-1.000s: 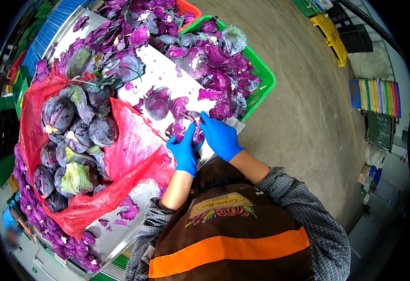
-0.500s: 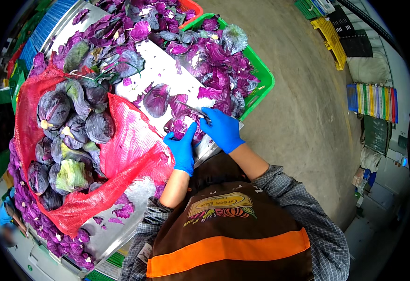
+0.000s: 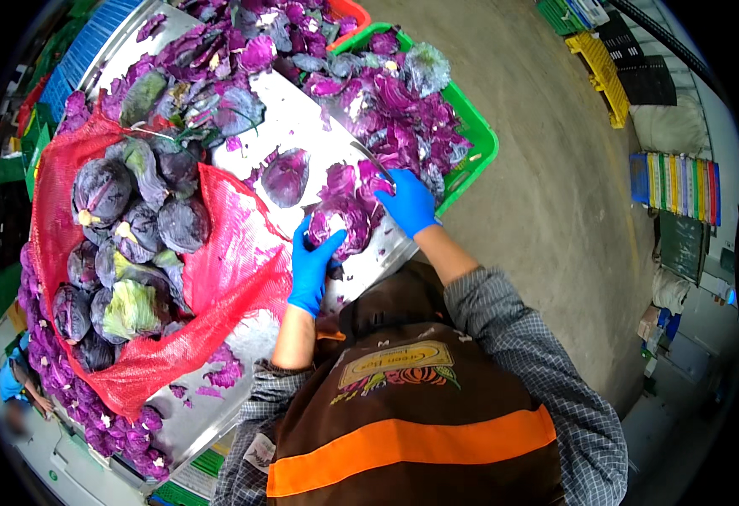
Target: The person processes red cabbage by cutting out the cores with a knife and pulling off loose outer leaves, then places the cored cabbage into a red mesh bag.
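In blue gloves, both my hands work at the near right edge of the metal table [image 3: 289, 105]. My left hand [image 3: 309, 271] grips a trimmed red cabbage [image 3: 344, 221] from its near left side, thumb and fingers curved around it. A knife [image 3: 371, 158] is in my right hand [image 3: 410, 204], its blade pointing up and left over loose purple leaves [image 3: 341, 179]. The handle is hidden by my fingers. Just beyond the held cabbage lies another purple cabbage [image 3: 285, 179], untouched.
An open red mesh sack [image 3: 251, 274] of untrimmed cabbages [image 3: 99, 192] fills the table's left. Leaves are heaped at the back and in a green crate [image 3: 481, 139] on the right. A red crate [image 3: 354, 18] stands behind it. Trimmed cabbages [image 3: 125, 438] line the left edge.
My right hand with the knife has moved slightly right, away from the cabbage. The cabbage now shows more plainly in my left hand, which has shifted left; loose leaves lie beyond it.
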Motion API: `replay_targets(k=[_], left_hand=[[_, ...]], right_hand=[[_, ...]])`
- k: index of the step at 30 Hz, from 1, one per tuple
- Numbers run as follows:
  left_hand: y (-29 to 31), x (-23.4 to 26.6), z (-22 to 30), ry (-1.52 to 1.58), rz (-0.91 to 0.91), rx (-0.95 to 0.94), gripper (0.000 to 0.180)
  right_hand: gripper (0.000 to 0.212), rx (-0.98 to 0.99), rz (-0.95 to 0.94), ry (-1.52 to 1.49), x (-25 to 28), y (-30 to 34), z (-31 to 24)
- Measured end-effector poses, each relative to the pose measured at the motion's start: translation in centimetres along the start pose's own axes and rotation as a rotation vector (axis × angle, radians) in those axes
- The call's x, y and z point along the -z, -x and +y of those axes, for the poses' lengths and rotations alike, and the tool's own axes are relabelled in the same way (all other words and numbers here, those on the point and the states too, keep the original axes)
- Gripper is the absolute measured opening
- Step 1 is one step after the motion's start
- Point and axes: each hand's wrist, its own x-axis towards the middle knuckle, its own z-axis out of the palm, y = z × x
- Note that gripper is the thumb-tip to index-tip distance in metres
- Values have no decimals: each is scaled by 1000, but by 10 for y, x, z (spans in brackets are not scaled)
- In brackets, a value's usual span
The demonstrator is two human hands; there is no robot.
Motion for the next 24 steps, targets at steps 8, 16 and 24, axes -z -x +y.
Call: replay_targets(k=[8, 16, 24], left_hand=[[-4, 0, 16, -173, -112, -50, 87], [-11, -9, 21, -414, -206, -169, 98], [-20, -3, 25, -495, -222, -171, 101]], right_hand=[[58, 122, -549, -55, 38, -13, -58], [40, 2, -679, 17, 53, -22, -60], [31, -178, -356, -3, 39, -20, -32]])
